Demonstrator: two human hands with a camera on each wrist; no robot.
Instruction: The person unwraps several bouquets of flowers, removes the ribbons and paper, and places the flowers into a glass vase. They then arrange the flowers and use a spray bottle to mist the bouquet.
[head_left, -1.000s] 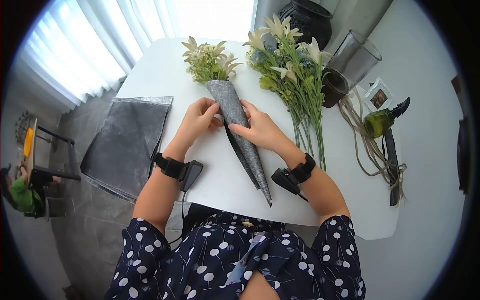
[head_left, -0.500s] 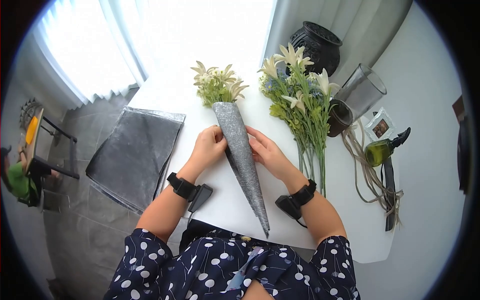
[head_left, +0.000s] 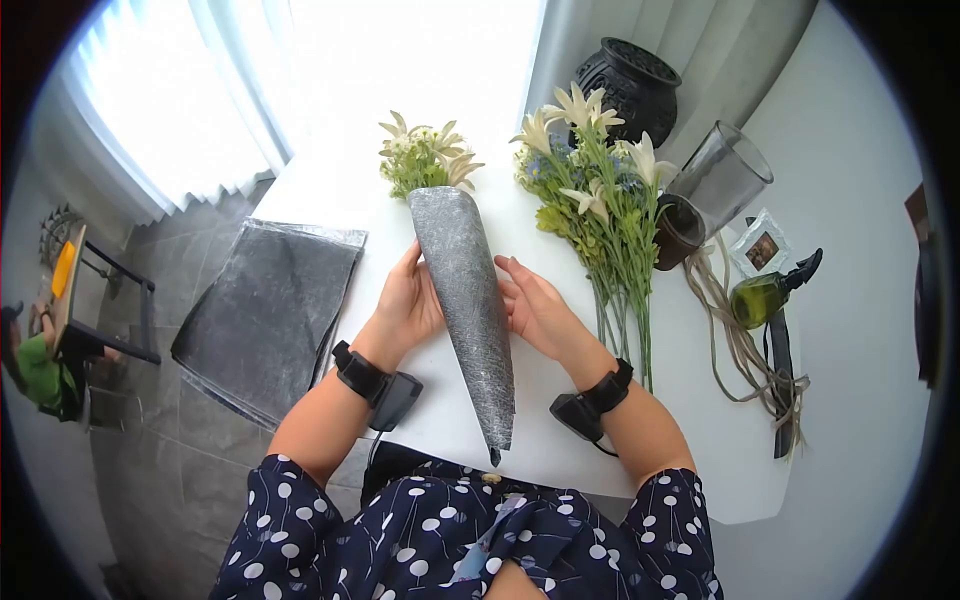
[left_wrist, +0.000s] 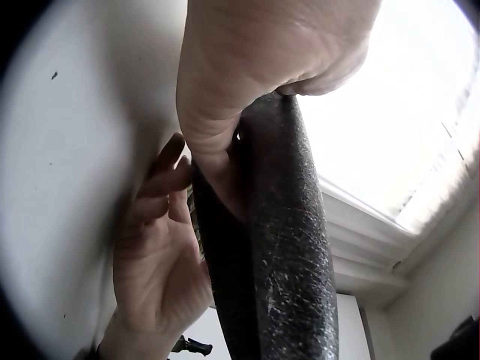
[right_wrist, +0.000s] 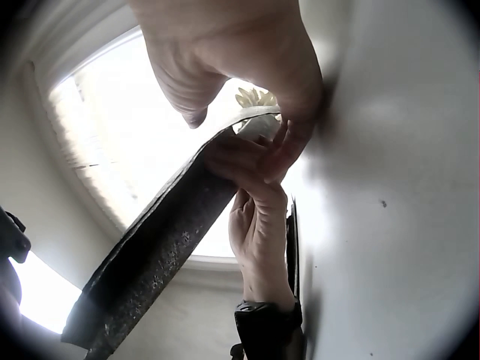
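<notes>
A bouquet of cream lilies with greenery (head_left: pixel 425 160) stands out of a cone of silver-grey wrapping paper (head_left: pixel 465 290), which points down toward the body. My left hand (head_left: pixel 405 305) holds the cone from its left side, its fingers running under the paper and its thumb at the edge. The left wrist view shows those fingers inside the paper's open fold. On the right side my right hand (head_left: pixel 540 305) has loosely bent fingers close under the cone, and its thumb stands free of the paper in the right wrist view.
Dark grey sheets of wrapping paper (head_left: pixel 270 310) lie at the table's left edge. To the right lie loose flower stems (head_left: pixel 610 220), a glass vase (head_left: pixel 722 175), a brown pot (head_left: pixel 678 232), raffia strands (head_left: pixel 715 310), a green spray bottle (head_left: pixel 758 300) and a photo frame (head_left: pixel 762 250). A black urn (head_left: pixel 630 90) stands behind.
The cone has turned so its grey outer side faces up and its tip has swung left. My right hand has drawn its fingers and thumb off the paper's top.
</notes>
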